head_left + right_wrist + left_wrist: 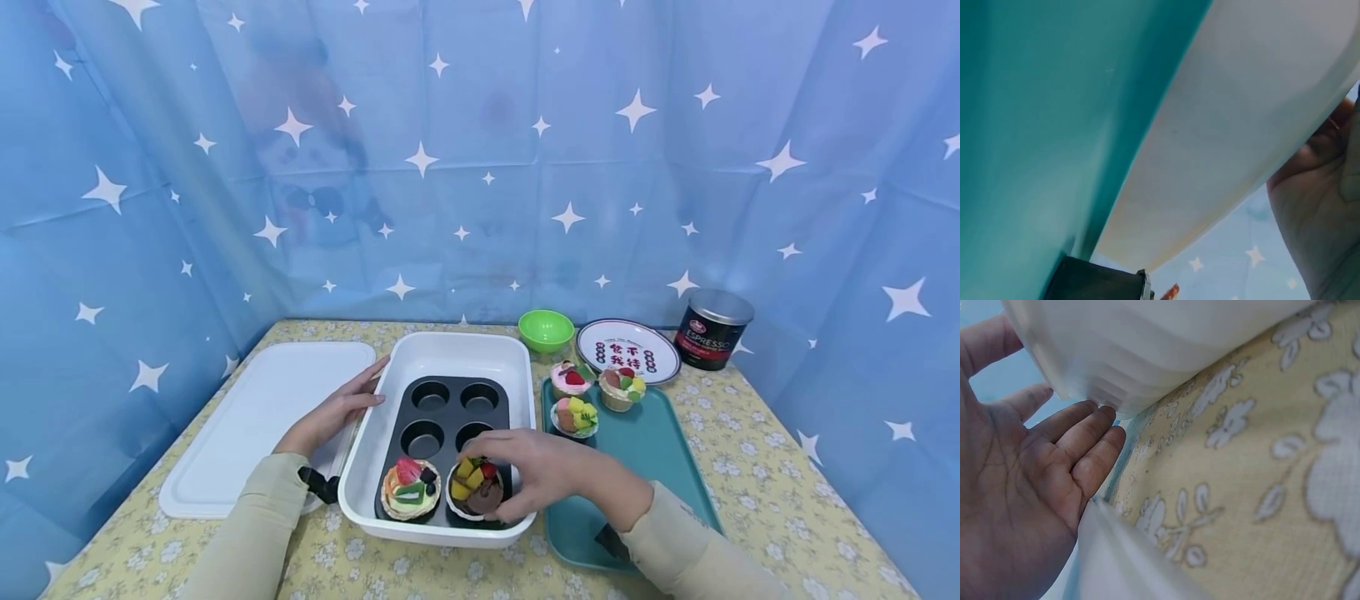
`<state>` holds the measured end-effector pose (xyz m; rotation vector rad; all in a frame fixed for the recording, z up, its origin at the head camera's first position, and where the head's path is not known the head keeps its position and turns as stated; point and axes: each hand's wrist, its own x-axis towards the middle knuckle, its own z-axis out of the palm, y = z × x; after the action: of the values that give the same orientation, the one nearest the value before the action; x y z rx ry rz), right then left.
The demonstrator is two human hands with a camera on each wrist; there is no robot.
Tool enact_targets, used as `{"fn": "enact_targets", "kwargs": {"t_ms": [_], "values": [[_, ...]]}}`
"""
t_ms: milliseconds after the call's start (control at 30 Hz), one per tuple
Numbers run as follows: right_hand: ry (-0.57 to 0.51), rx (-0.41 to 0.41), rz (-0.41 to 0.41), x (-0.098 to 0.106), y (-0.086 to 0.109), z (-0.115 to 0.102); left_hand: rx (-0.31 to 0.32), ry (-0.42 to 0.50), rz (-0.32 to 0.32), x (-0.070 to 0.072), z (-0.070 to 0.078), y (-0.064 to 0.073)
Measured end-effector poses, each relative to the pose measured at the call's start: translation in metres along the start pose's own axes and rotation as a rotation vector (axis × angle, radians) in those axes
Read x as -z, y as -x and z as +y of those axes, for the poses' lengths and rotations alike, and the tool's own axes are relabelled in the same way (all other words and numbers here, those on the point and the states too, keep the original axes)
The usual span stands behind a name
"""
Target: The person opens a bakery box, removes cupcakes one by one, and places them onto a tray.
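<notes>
My right hand (528, 471) reaches over the front right of a dark muffin pan (450, 415). Thumb and fingers pinch a chocolate fruit tart (480, 492) with yellow chunks, at the front right cup. Beside it, a cream fruit tart (411, 490) with red and green slices sits at the front left cup. The pan lies inside a white plastic bin (437, 533). With fingers extended, my left hand (341, 408) touches the bin's left side; in the left wrist view its fingertips (1107, 412) meet the outer wall. The right wrist view hides the tart behind the bin.
A white lid (262, 425) lies to the left. On the right, a teal tray (645, 450) carries a pink tart (572, 379) and two fruit tarts (621, 389). Behind stand a green bowl (546, 332), a lettered plate (630, 350) and an espresso tin (712, 329).
</notes>
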<state>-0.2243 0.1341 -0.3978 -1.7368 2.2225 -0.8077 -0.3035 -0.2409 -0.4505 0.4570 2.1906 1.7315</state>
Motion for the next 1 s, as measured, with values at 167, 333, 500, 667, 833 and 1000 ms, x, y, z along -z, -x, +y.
{"fn": "enact_targets", "kwargs": {"t_ms": [167, 333, 500, 667, 833, 1000], "values": [[0.010, -0.002, 0.023, 0.003, 0.001, -0.001, 0.010, -0.007, 0.002, -0.001, -0.001, 0.000], [0.047, -0.047, 0.063, 0.011, 0.006, -0.001, 0.005, -0.004, 0.000, -0.002, -0.001, -0.002], [0.070, -0.034, 0.109, 0.018, 0.010, 0.000, 0.001, 0.002, -0.005, -0.001, -0.002, -0.003], [0.121, -0.011, 0.154, 0.028, 0.015, 0.000, 0.000, 0.000, -0.002, -0.001, -0.002, -0.003], [0.133, -0.032, 0.184, 0.040, 0.026, -0.001, 0.000, -0.007, 0.001, 0.000, -0.001, -0.002], [0.138, -0.134, 0.227, 0.051, 0.043, 0.001, 0.001, -0.016, 0.006, 0.000, -0.001, -0.001]]}}
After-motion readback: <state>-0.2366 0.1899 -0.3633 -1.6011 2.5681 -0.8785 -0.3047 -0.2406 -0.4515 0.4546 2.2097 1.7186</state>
